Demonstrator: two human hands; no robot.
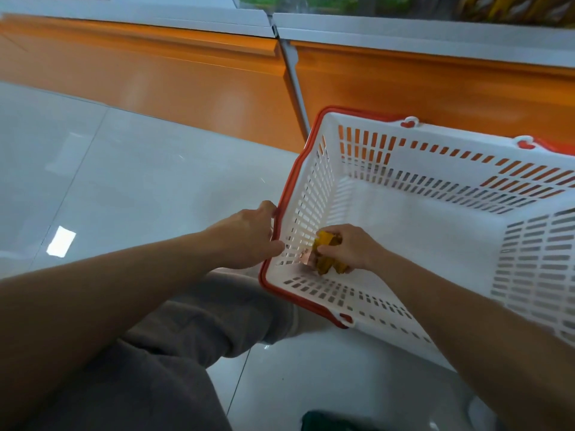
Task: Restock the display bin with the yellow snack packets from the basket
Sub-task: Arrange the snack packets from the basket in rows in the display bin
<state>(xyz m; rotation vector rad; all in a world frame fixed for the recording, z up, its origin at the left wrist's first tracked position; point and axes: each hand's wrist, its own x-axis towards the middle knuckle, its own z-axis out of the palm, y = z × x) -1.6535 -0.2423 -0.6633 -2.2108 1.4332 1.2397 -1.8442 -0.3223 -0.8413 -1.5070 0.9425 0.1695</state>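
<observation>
A white plastic basket (435,219) with a red-orange rim stands on the floor, tilted toward me. My left hand (245,237) grips its near-left rim. My right hand (351,247) reaches into the basket's near-left corner and is closed on a small bunch of yellow snack packets (326,256). The rest of the basket floor is bare. The display bin (510,7) shows only as a blurred strip of yellow and green packaging at the top right.
An orange cabinet front (174,79) with a white top edge runs along the back, just behind the basket. Glossy pale floor tiles (118,181) spread to the left. My knee in grey trousers (193,331) is below the basket's corner.
</observation>
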